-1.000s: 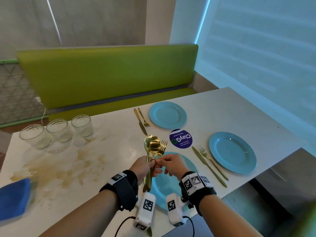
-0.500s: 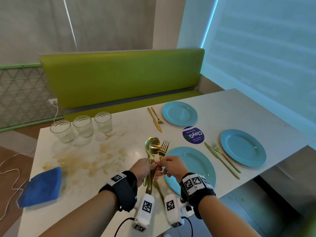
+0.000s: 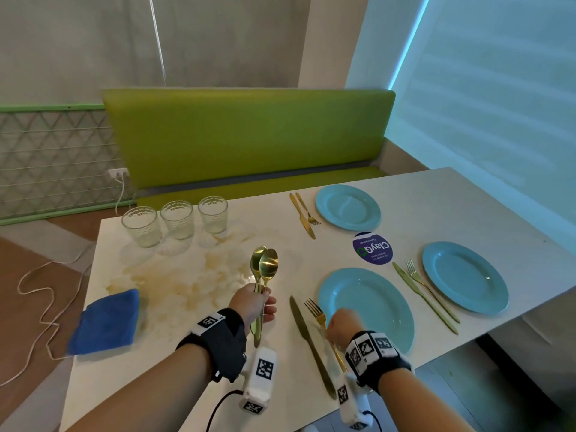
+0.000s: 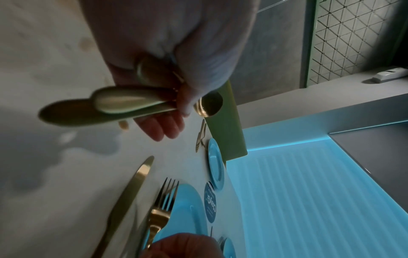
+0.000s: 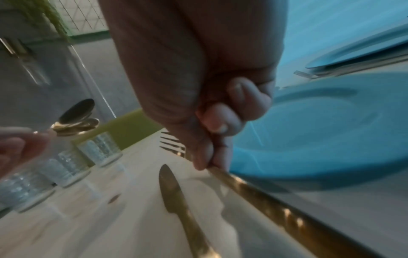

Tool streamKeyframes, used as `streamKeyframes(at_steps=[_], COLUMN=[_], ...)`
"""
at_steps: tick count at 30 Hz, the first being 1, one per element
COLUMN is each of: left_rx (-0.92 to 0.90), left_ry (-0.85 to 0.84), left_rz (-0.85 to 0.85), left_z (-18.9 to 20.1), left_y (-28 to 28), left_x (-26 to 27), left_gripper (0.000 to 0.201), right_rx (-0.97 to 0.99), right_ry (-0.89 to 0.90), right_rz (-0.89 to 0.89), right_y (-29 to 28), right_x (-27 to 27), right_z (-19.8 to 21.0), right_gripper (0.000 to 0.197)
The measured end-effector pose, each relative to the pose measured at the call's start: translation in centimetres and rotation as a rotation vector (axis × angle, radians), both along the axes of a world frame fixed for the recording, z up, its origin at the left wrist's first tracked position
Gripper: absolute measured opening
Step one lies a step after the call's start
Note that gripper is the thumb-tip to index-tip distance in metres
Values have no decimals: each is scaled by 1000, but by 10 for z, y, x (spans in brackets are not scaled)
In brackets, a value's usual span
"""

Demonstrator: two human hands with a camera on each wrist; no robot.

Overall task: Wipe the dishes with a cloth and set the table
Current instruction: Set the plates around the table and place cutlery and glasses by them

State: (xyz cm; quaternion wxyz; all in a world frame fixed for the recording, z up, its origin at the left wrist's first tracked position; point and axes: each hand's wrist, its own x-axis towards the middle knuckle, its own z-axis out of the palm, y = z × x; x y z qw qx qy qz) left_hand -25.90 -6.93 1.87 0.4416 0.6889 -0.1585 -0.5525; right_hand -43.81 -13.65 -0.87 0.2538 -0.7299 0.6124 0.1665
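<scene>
My left hand (image 3: 260,299) grips a bundle of gold spoons (image 3: 265,266) upright above the table, bowls up; the left wrist view shows their handles (image 4: 114,103) in my curled fingers. My right hand (image 3: 335,325) pinches the handle of a gold fork (image 3: 313,308), held low just left of the near blue plate (image 3: 374,307). In the right wrist view my fingertips (image 5: 205,157) close on the fork handle (image 5: 253,188). A gold knife (image 3: 308,341) lies flat on the table left of the fork.
Three glasses (image 3: 177,219) stand at the back left. A blue cloth (image 3: 106,322) lies at the left edge by brown stains (image 3: 174,279). Two more blue plates (image 3: 347,207) (image 3: 464,275) have knives and forks beside them. A purple sticker (image 3: 372,247) sits between them.
The fork has left the bundle in my left hand; my right hand has carried it down and right to beside the near plate. My left hand keeps the spoons.
</scene>
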Motion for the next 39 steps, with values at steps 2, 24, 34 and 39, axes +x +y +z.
streamKeyframes(at_steps=[2, 24, 34, 39], left_rx=[8, -4, -92, -144], left_ry=[16, 95, 110, 40], left_rz=[12, -4, -113, -291], left_z=[-3, -18, -6, 6], left_y=[2, 1, -6, -17], left_x=[2, 4, -7, -32], left_gripper=[11, 15, 17, 24], right_rx=[8, -167, 10, 50], right_ry=[40, 69, -555, -638], right_rz=[22, 4, -183, -254], right_y=[2, 19, 6, -1], right_x=[3, 27, 47, 32], right_z=[-9, -16, 24, 37], right_gripper=[29, 27, 29, 22])
